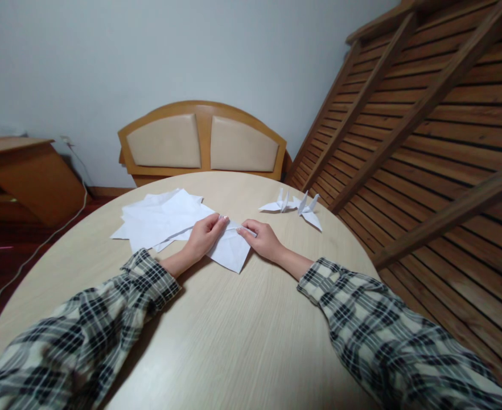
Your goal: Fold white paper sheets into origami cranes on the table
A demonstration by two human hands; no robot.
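Note:
Between my hands is a sheet of white paper (230, 253) with crease lines across it and a fold along its far edge. My left hand (205, 236) pinches the paper at its far left, thumb on top. At its far right, my right hand (263, 239) grips the edge between thumb and curled fingers. One corner of the sheet points down towards me. Beside my left hand lies a loose pile of white paper sheets (161, 219), overlapping at different angles. Two folded paper cranes, one on the left (280, 204) and one on the right (308, 212), stand beyond my right hand.
The round wooden table (217, 341) fills the space before me. Behind it stands a padded headboard (203, 139) against the wall. A slatted wooden frame (430, 131) leans along the right side. On the left are a wooden desk (33, 182) and a white cable (41, 245).

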